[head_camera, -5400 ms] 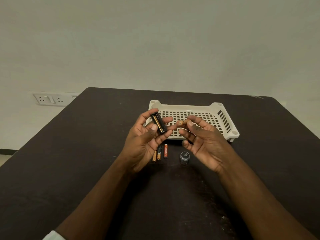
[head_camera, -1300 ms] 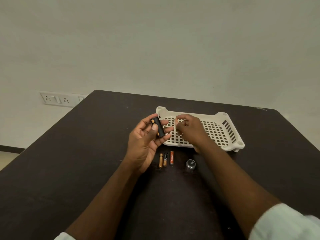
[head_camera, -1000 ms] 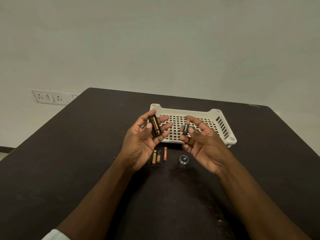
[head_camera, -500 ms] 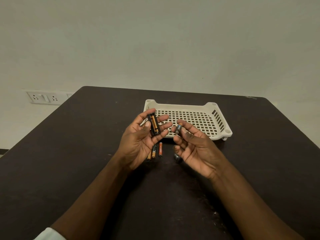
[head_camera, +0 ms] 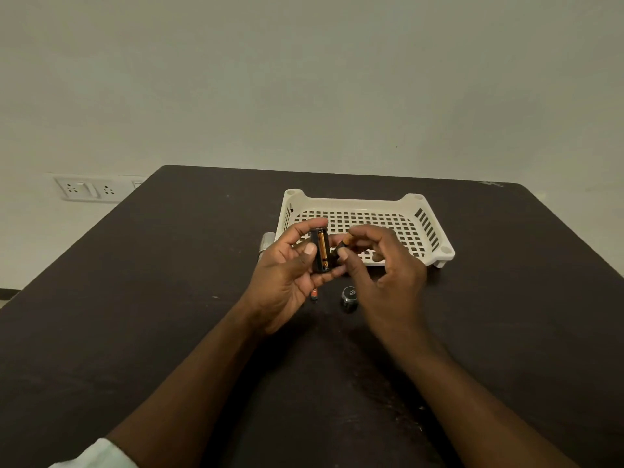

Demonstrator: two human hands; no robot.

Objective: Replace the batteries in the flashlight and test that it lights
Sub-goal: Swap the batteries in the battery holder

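My left hand holds a black battery holder upright, one copper-and-black battery showing in its slot. My right hand pinches a small battery by thumb and fingers, its tip against the holder's right side. On the table below the hands stands the flashlight's round end cap. An orange battery peeks out under my left hand; other loose batteries there are hidden. A silvery flashlight body lies left of the tray, partly behind my left hand.
A cream perforated plastic tray sits on the dark table just beyond my hands. A wall socket strip is at the left, beyond the table's edge. Plain wall behind.
My right hand has turned over and brought its battery left, up against the holder. The left hand keeps the holder upright. The view shifted, hiding most loose batteries under my left hand.
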